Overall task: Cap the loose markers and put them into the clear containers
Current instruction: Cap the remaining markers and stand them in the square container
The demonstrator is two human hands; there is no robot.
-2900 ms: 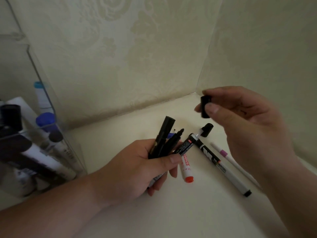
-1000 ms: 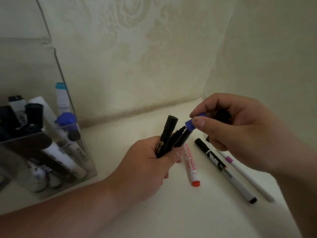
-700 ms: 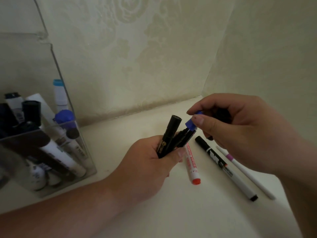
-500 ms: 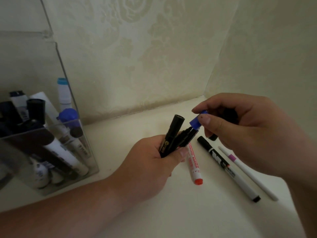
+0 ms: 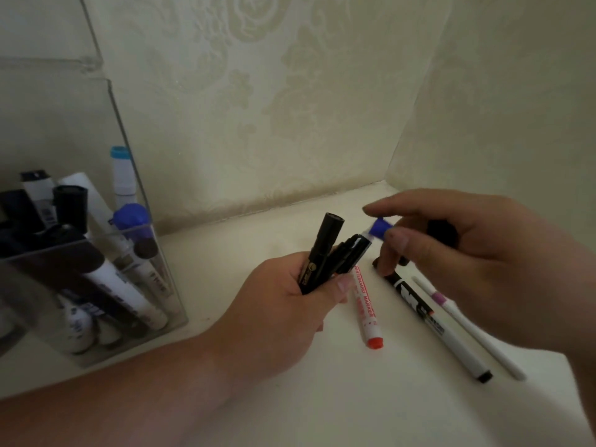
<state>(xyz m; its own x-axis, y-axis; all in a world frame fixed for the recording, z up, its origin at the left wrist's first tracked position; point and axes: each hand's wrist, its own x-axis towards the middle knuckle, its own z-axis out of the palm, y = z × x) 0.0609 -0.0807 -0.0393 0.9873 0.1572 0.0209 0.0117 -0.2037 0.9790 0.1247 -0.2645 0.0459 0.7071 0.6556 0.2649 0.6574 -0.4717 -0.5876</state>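
Left hand (image 5: 290, 304) fisted round black markers (image 5: 325, 253), tips up; right hand (image 5: 467, 253) pinching blue cap (image 5: 380, 229) at one tip, black cap (image 5: 442, 232) tucked in palm; container (image 5: 106, 253) well left

Your cream shelf (image 5: 322, 398) carries a clear container (image 5: 161, 295) at its left edge, and toward the back right corner a red-tipped marker (image 5: 366, 309), a black-and-white marker (image 5: 435, 327) and a thin white pen (image 5: 467, 327).
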